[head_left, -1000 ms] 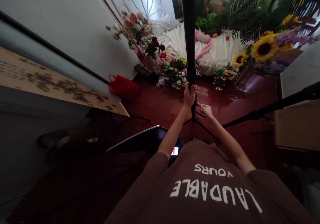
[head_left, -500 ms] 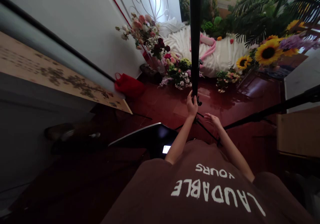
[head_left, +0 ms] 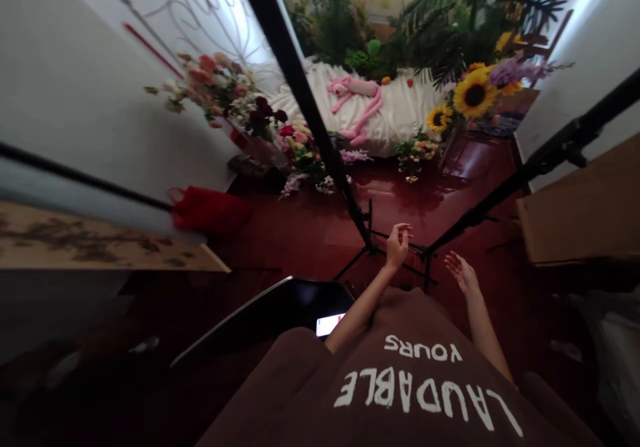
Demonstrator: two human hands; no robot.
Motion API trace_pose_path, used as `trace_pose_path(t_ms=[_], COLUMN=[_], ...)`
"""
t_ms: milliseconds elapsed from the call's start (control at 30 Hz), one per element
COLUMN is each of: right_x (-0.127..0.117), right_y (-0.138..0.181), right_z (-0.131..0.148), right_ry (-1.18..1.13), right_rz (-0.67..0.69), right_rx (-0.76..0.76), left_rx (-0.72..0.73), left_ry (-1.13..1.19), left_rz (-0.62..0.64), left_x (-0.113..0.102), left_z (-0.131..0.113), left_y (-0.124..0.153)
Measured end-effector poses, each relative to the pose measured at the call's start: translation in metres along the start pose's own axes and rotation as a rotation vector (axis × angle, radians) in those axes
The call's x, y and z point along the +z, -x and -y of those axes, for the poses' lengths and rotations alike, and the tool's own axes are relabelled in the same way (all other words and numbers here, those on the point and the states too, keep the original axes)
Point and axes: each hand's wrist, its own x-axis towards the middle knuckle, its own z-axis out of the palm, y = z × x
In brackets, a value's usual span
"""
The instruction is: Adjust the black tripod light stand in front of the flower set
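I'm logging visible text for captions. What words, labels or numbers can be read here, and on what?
"YOURS": white print on the brown shirt, upside down in view.
"LAUDABLE": larger white print, same shirt.
Lit phone screen: too small to read.
Long beige panel: marks blurred.

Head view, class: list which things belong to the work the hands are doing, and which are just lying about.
In hand: left hand and right hand, both open, beside the tall black tripod stand; second black stand.
Lying about: red bag, pink plush toy, yellow sunflowers, lit phone, brown box.
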Motion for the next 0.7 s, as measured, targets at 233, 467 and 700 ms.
trace_pose_path(t_ms=[233, 467, 700], right_x=[-0.002, 0.000, 0.008], right_y=[0.020, 0.013, 0.005], right_z=[0.030, 0.121, 0.179], right_ry=[-0.074, 0.121, 0.272], right_rz=[-0.082, -0.100, -0.091], right_rx=[-0.132, -0.324, -0.179], left_rx=[0.218, 0.341, 0.294], left_ry=[0.022, -0.039, -0.080], left_rz=[0.362, 0.583, 0.537], left_x=[0.083, 0.157, 0.167], left_z=[-0.035, -0.045, -0.043], left_y=[-0.036, -0.065, -0.061])
